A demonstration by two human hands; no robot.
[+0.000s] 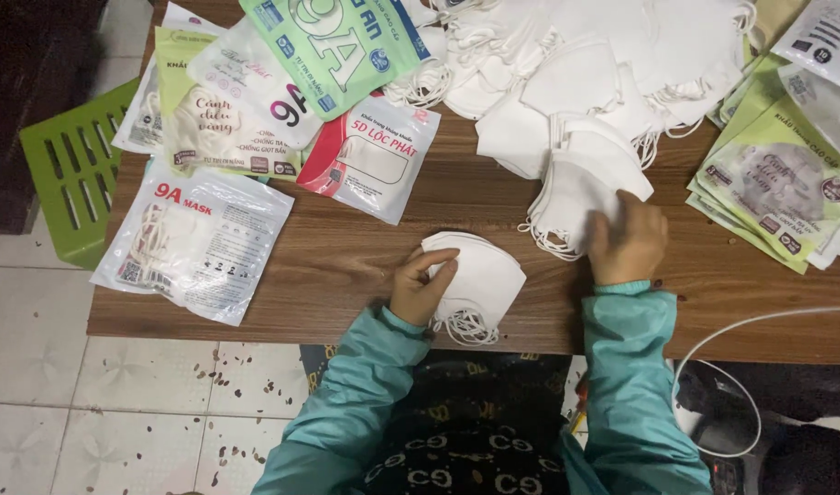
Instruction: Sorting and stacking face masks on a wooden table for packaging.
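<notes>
My left hand (422,286) grips a small stack of folded white face masks (479,280) near the front edge of the brown wooden table (346,266), their ear loops hanging toward me. My right hand (629,241) rests on a second bunch of white masks (580,188), fingers closed on its lower edge. Behind it a large loose heap of white masks (585,64) covers the far middle of the table. Both sleeves are teal.
Printed mask packets lie at the left: a filled clear-white one (195,240), a red-and-white one (374,156), green ones (333,46). A stack of green packets (777,183) sits at the right. A green plastic crate (71,165) stands on the tiled floor; a white cable (741,325) curves at the right.
</notes>
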